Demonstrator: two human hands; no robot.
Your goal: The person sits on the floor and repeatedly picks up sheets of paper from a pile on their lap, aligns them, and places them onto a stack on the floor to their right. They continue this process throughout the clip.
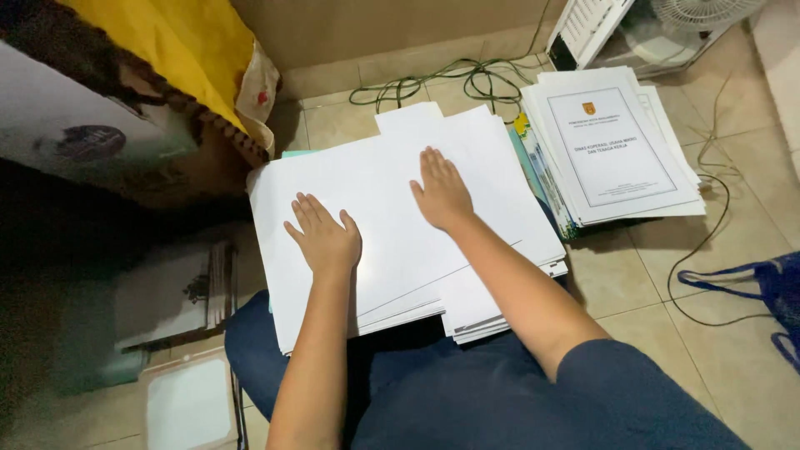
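- The beige tiled floor (742, 358) lies bare to my right; cardboard and yellow cloth (179, 50) crowd the left.
- A broad fanned stack of smooth white paper sheets (392, 242) rests on my lap, its edges stepped.
- A second stack of bound white booklets (612, 150) sits just beside it.
- My left hand (325, 237) and right hand (442, 193) lie flat, fingers spread, on the top sheet.

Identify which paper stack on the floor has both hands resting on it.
The blank white stack directly before the person, under the left hand and right hand; the printed-cover stack lies untouched.
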